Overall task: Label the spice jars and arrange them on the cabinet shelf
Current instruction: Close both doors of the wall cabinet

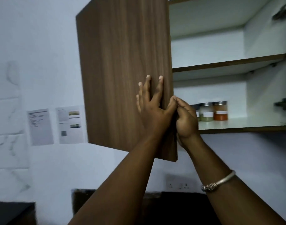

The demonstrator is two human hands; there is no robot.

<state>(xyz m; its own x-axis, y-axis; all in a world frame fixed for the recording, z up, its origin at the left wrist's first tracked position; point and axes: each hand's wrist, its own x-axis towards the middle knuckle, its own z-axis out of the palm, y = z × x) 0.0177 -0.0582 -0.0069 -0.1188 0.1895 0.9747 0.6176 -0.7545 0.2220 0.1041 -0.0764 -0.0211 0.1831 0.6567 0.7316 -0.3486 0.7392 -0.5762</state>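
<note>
The wall cabinet stands open, its brown wood-grain door point(122, 70) swung out to the left. My left hand point(152, 108) lies flat on the door's outer face, fingers spread, thumb hooked over the door's free edge. My right hand point(186, 120) grips that same edge from the inner side, fingers curled behind it. On the lowest shelf point(242, 128) stand labelled spice jars with metal lids: an orange-red one point(220, 111), a pale green one point(206, 112), and another partly hidden behind my right hand.
The middle shelf point(228, 62) holds nothing visible. Door hinges point(283, 103) sit on the cabinet's right wall. Two printed sheets point(56, 125) are taped to the tiled wall at left. A wall socket point(179, 184) and a dark counter point(171, 207) lie below.
</note>
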